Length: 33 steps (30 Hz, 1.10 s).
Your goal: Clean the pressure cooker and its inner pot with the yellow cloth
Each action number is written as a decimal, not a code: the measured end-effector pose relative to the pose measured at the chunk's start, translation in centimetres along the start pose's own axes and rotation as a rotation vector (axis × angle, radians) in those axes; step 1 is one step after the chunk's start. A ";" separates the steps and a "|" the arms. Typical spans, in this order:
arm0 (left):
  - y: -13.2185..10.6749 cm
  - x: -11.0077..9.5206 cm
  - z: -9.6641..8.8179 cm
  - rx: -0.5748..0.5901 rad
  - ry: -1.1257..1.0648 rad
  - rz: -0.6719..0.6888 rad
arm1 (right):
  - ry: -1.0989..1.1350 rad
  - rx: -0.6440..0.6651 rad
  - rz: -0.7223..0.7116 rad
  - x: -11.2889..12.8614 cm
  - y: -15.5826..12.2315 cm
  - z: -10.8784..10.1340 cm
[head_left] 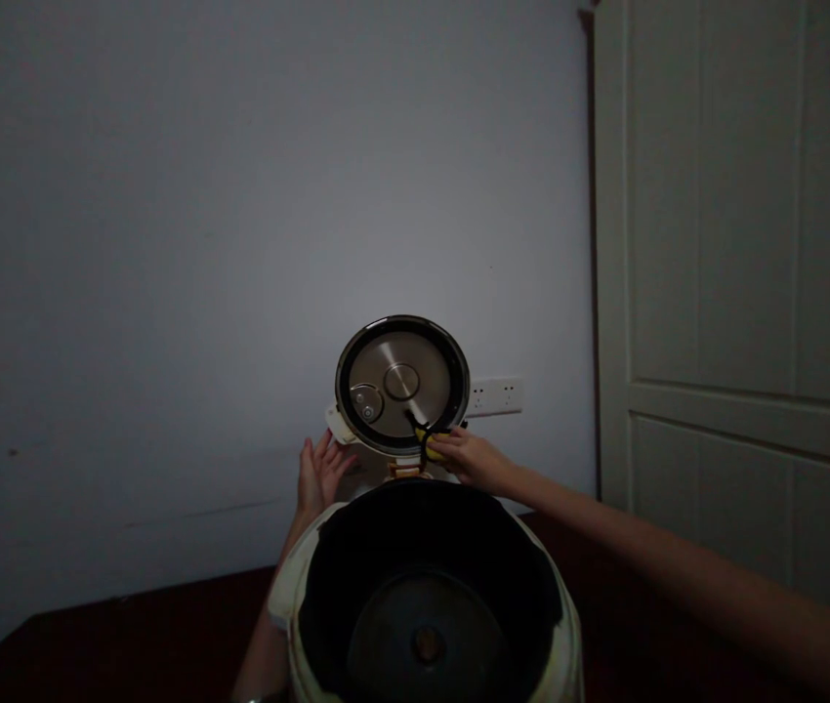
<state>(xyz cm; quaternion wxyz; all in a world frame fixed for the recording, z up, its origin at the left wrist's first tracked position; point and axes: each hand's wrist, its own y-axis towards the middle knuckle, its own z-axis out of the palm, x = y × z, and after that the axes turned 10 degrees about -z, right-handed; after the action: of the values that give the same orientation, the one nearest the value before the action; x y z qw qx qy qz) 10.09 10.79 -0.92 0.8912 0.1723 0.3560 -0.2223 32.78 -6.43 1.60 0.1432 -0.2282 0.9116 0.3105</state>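
An electric cooker (568, 625) stands in front of me, its dark, round inside facing up with a small knob-like part at the bottom. Its lid (426, 356) is raised on the hinge (406, 470), showing the shiny metal inner plate. My right hand (470, 457) is closed around a yellow-and-black hand tool (435, 446) whose exact kind is unclear; its dark tip is at the lower part of the lid. To the lid's lower left, my left hand (322, 474) has its fingers spread close to the white lid tab (340, 426). Whether they touch it, I cannot tell.
The cooker rests on a dark reddish table (166, 625) against a pale wall (239, 195). A white socket strip (497, 395) is on the wall just right of the lid. On the right stands a panelled cabinet or door (715, 244). The room is dim.
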 end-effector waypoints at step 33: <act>-0.1 -0.4 0.0 -0.016 0.007 -0.041 | -0.683 0.156 -0.319 -7.5 16.6 -11.9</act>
<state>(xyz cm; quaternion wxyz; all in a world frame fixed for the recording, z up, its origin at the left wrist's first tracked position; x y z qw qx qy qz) 9.79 10.82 -0.66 0.8866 0.1586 0.3643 -0.2369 29.36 0.19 22.02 0.5019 -0.2389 0.7854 0.2723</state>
